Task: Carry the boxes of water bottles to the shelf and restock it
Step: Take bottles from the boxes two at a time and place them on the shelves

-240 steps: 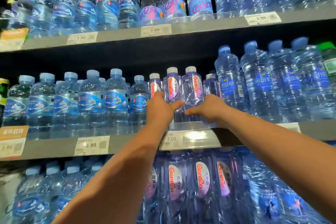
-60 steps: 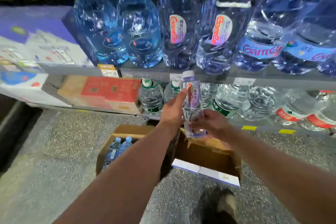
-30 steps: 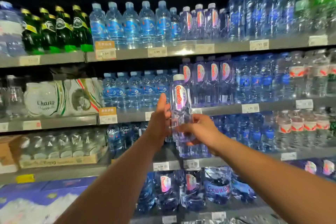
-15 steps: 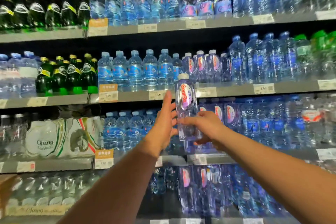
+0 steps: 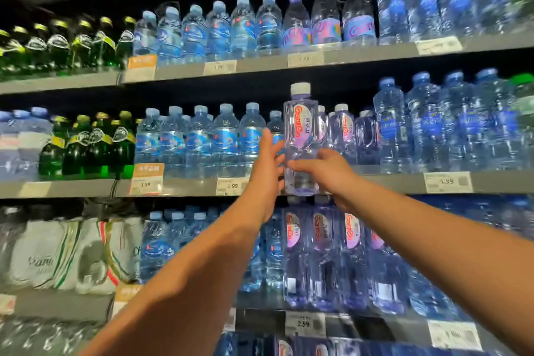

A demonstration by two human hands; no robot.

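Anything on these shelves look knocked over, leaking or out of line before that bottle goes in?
Nothing stands out. The rows on the middle shelf stand upright and no spill shows. The only thing out of line is the white-capped bottle, upright in the right hand in front of its matching row, left hand beside it.

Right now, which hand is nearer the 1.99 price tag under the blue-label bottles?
Left. The left hand is just right of the price tag, almost overlapping it. The right hand is farther right, on the other side of the bottle being held.
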